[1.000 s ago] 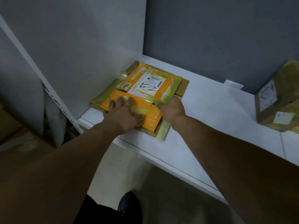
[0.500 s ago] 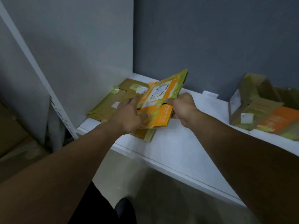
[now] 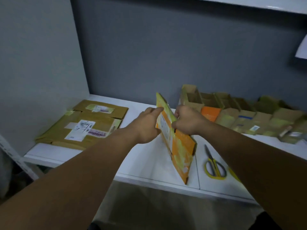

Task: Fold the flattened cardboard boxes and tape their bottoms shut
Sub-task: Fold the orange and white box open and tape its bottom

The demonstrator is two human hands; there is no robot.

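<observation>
The left hand [image 3: 147, 125] and right hand [image 3: 187, 122], close together, each grip one side of the flattened orange box [image 3: 181, 151], which stands on edge at the centre of the frame above the surface [image 3: 146, 165]. If they pull unevenly, I think a taped panel may tear, or the lower corner may slide off the front edge near the scissors [image 3: 214, 165].

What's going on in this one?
A person holds a flattened orange box on edge over the table. The right hand grips its top edge and the left hand is against its labelled side. It is not yet opened out. Flat boxes lie stacked at the left, folded boxes stand in a row at the back right, and scissors lie by the right arm.
</observation>
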